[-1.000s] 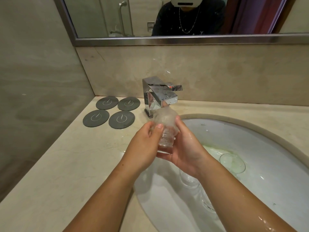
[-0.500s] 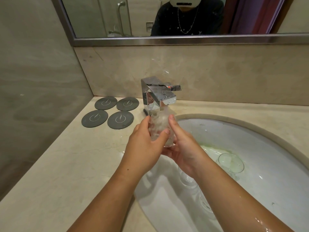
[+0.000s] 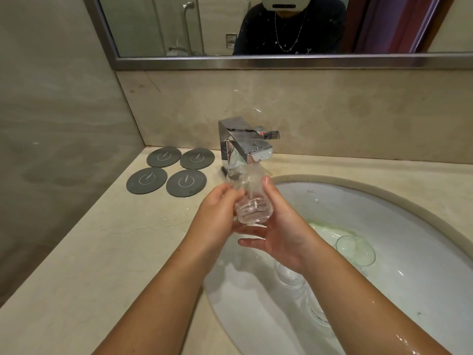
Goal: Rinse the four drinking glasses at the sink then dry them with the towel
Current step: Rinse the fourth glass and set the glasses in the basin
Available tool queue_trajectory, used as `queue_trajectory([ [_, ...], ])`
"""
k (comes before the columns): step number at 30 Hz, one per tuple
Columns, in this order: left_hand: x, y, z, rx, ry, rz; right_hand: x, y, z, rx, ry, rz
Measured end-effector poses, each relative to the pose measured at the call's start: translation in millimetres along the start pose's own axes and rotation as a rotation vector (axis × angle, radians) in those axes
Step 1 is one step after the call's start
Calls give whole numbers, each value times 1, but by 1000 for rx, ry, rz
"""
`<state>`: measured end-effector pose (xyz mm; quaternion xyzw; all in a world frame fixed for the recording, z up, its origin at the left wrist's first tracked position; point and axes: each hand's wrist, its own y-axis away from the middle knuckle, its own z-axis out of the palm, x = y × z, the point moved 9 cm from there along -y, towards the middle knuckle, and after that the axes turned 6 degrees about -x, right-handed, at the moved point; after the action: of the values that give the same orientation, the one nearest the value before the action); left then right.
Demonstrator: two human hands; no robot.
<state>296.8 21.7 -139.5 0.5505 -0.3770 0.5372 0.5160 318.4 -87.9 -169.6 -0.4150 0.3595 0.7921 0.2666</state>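
Observation:
A clear drinking glass (image 3: 249,201) is tilted under the chrome faucet (image 3: 244,146), with water running into it. My left hand (image 3: 217,213) grips the glass from the left side. My right hand (image 3: 279,229) cups it from the right and below, thumb along its side. Three more glasses stand in the white sink basin (image 3: 422,278): one (image 3: 355,251) to the right in greenish water, one (image 3: 290,276) partly hidden under my right wrist, one (image 3: 317,311) under my right forearm. No towel is in view.
Several dark round coasters (image 3: 166,172) lie on the beige counter (image 3: 102,265) left of the faucet. A wall closes off the left side. A mirror (image 3: 256,26) hangs above the backsplash.
The glass has tipped and turned between my hands under the running water, and my left hand has shifted its grip lower on it. The view has barely moved.

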Motion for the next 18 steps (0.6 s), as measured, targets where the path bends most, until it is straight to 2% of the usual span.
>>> queue_trajectory([
  [7,8,3,1,13,-109,67,-8,0,13,-88,-70,-98],
  [11,18,7,0,50,-311,137,-10,0,11,-98,-47,-97],
  [14,21,9,0,27,-339,157,-8,1,8,-90,16,-69],
  [18,25,13,1,-9,-351,212,-8,-1,7,-84,-15,-71],
])
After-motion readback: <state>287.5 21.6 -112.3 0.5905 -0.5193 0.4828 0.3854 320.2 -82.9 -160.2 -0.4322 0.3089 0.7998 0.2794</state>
